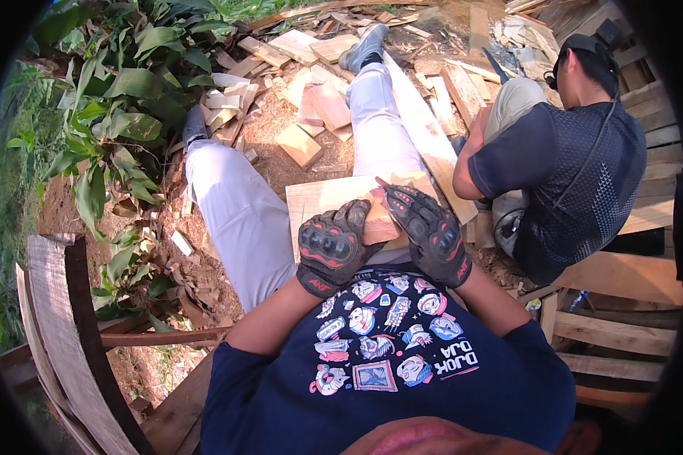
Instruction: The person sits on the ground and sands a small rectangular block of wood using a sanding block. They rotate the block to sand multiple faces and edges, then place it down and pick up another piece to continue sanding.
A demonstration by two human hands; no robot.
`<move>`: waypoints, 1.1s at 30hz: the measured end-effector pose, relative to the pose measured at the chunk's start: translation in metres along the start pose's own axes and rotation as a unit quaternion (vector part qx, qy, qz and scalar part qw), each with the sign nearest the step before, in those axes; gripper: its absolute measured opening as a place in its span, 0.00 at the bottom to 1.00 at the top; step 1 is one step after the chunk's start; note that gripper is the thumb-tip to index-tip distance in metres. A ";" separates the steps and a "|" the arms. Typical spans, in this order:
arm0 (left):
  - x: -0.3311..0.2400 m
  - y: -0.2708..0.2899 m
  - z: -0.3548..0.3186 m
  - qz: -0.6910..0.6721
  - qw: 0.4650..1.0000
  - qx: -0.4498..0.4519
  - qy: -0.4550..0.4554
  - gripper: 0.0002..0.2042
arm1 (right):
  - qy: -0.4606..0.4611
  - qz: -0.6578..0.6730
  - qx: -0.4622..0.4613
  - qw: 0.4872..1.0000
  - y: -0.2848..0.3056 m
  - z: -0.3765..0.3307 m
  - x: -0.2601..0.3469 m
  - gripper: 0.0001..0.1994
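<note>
Both my hands wear black gloves with red trim and hard knuckle guards. A wide, pale board (pixel 306 203) lies across my lap. Over it is a small wooden block (pixel 381 225), with a reddish patch on its upper part. My left hand (pixel 334 244) is closed on the block's left side. At the block's right edge, my right hand (pixel 430 229) has its fingers bent together. A thin reddish stick (pixel 382 181), perhaps a pencil, pokes out by the right fingertips; the rest of it is hidden under the glove.
Wood offcuts (pixel 300 145) litter the ground between and beyond my legs. A long plank (pixel 425 129) slants along my right leg. Close on the right, another person (pixel 561 159) sits facing away. Leafy plants (pixel 140 98) and an upright weathered board (pixel 80 326) stand at left.
</note>
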State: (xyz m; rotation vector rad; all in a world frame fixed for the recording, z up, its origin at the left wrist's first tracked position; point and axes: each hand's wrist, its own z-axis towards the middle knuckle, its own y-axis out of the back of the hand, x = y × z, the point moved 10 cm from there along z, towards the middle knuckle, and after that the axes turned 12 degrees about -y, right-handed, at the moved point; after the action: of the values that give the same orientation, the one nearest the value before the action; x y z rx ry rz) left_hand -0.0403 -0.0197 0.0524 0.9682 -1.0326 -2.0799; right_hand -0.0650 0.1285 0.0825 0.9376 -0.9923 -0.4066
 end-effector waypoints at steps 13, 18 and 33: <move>0.016 -0.001 0.006 -0.032 0.999 -0.016 0.033 0.31 | -0.033 0.017 -0.037 0.999 -0.002 0.012 -0.023 0.32; 0.011 -0.002 0.004 -0.020 1.000 -0.013 0.001 0.34 | 0.026 0.001 -0.062 0.998 0.003 0.015 -0.032 0.34; 0.020 -0.004 0.006 -0.025 1.000 -0.018 0.001 0.33 | 0.004 -0.022 -0.109 0.994 0.000 -0.025 -0.021 0.32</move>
State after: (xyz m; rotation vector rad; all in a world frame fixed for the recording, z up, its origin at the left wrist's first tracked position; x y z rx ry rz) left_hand -0.0570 -0.0301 0.0449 0.9868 -0.9770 -2.1308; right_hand -0.0549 0.1551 0.0662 0.7629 -0.9005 -0.5362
